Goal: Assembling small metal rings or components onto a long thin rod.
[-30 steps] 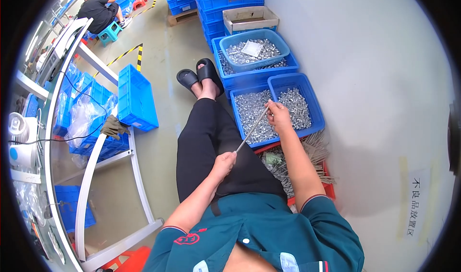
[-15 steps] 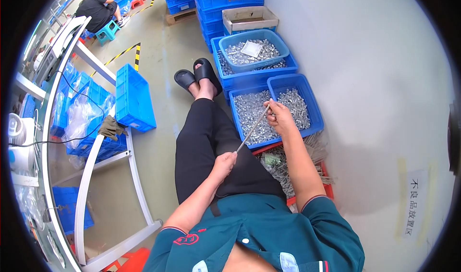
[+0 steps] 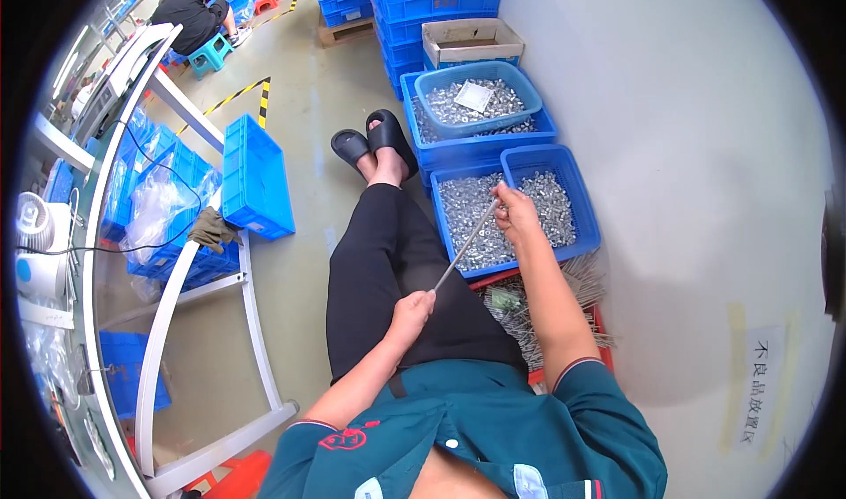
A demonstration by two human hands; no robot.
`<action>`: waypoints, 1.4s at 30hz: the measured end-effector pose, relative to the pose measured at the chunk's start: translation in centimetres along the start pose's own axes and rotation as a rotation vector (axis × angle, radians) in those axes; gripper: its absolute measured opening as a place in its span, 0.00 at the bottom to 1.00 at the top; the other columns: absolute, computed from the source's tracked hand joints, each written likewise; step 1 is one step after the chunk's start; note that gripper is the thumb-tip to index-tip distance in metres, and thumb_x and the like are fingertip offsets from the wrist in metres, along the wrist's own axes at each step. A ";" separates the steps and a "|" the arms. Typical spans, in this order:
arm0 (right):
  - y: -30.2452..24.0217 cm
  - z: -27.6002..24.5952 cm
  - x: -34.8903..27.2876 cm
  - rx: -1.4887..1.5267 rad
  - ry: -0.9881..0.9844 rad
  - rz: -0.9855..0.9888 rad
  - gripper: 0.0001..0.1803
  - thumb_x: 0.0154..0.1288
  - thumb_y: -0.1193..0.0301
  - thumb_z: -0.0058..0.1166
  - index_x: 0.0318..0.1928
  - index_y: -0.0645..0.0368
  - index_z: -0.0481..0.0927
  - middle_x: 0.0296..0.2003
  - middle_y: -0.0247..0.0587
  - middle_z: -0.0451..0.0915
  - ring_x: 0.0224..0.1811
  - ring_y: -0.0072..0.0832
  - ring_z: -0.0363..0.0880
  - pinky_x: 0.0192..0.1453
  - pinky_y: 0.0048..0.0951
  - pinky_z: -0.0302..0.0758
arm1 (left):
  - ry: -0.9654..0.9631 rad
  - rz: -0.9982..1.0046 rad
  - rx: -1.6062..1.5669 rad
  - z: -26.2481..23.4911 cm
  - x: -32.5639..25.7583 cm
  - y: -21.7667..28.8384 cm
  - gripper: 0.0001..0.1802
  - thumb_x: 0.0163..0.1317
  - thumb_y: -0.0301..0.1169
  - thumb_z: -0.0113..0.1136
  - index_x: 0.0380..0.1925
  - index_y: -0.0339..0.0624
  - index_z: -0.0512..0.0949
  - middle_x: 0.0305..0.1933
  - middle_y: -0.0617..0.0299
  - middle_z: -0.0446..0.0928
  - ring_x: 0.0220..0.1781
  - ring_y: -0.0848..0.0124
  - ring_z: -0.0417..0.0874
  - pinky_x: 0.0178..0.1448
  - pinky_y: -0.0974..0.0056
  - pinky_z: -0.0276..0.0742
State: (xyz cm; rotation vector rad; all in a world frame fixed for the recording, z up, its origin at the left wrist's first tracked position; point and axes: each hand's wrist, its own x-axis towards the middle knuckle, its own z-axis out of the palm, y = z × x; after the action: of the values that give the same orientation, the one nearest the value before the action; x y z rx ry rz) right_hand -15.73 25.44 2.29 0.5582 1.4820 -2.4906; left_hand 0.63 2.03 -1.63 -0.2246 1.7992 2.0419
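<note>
Above the lap, a thin metal rod (image 3: 467, 244) runs slantwise between two hands. Left hand (image 3: 411, 314), at the near end: fingers curled closed around it, thumb along the top. Right hand (image 3: 515, 212), at the far end: thumb and forefinger pinched together on the rod, other fingers bent in; cannot tell whether the palm holds anything more. In this view the rod crosses in front of the dark trousers (image 3: 374, 252) and a blue bin (image 3: 438, 206) of small shiny metal pieces (image 3: 470, 213).

Just beside the bin's heap, to the right, a blue basket (image 3: 593, 217) holds similar pieces. Below these, partly behind the right forearm, a red crate (image 3: 605, 332) with many thin rods (image 3: 522, 327) lying in a jumble. Farther out, a light-blue basket (image 3: 480, 131) of metal parts, a white card (image 3: 473, 96) on top; behind it, an open pale box (image 3: 467, 56).

Feet in black sandals (image 3: 393, 141), close together. Leftward, a blue crate (image 3: 258, 177) near a white table frame (image 3: 257, 332). Upper left, another person (image 3: 188, 14) seated on a teal stool (image 3: 210, 57).
</note>
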 end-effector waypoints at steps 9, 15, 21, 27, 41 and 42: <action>0.2 -1.0 0.1 0.538 -0.298 0.293 0.13 0.65 0.66 0.47 0.45 0.62 0.72 0.28 0.33 0.72 0.16 0.15 0.60 0.14 0.14 0.54 | 0.015 -0.101 -0.113 -0.7 0.1 1.1 0.20 0.66 0.43 0.47 0.18 0.47 0.64 0.10 0.75 0.54 0.08 0.85 0.49 0.12 0.75 0.42; 0.2 -1.0 -0.6 0.577 -0.317 0.279 0.12 0.61 0.72 0.51 0.45 0.61 0.72 0.30 0.36 0.73 0.18 0.15 0.62 0.15 0.14 0.55 | 0.021 -0.111 -0.099 -0.8 0.1 1.0 0.19 0.65 0.43 0.48 0.17 0.47 0.64 0.10 0.75 0.54 0.09 0.84 0.49 0.13 0.75 0.43; 0.8 -1.9 -0.3 0.504 -0.345 0.201 0.10 0.60 0.72 0.54 0.42 0.59 0.73 0.29 0.35 0.72 0.19 0.15 0.61 0.15 0.12 0.56 | -0.001 -0.087 -0.076 -0.8 0.2 0.8 0.19 0.65 0.42 0.48 0.17 0.47 0.65 0.10 0.75 0.54 0.09 0.84 0.50 0.13 0.75 0.45; 0.5 -1.4 -0.7 0.519 -0.337 0.285 0.12 0.63 0.69 0.51 0.44 0.61 0.72 0.30 0.35 0.70 0.19 0.14 0.60 0.15 0.12 0.56 | 0.009 -0.022 -0.032 -1.0 0.2 0.4 0.19 0.65 0.42 0.49 0.17 0.47 0.65 0.10 0.75 0.55 0.09 0.84 0.51 0.13 0.75 0.46; 0.7 -1.4 -0.6 0.485 -0.282 0.287 0.09 0.61 0.68 0.55 0.37 0.60 0.75 0.24 0.31 0.68 0.17 0.15 0.60 0.14 0.13 0.54 | -0.021 -0.012 0.008 -0.9 0.3 0.3 0.19 0.64 0.41 0.49 0.16 0.46 0.67 0.12 0.75 0.57 0.13 0.85 0.54 0.17 0.75 0.48; 0.7 -1.4 -0.6 0.485 -0.282 0.287 0.09 0.61 0.68 0.55 0.37 0.60 0.75 0.24 0.31 0.68 0.17 0.15 0.60 0.14 0.13 0.54 | -0.029 0.019 0.028 -0.9 0.3 0.2 0.19 0.65 0.43 0.48 0.17 0.47 0.66 0.11 0.75 0.55 0.10 0.84 0.51 0.14 0.75 0.45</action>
State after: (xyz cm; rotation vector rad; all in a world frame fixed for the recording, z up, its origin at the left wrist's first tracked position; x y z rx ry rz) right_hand -14.63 26.32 1.43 0.4275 0.6464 -2.5558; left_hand 0.12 1.21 -1.70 -0.1692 1.8178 2.0215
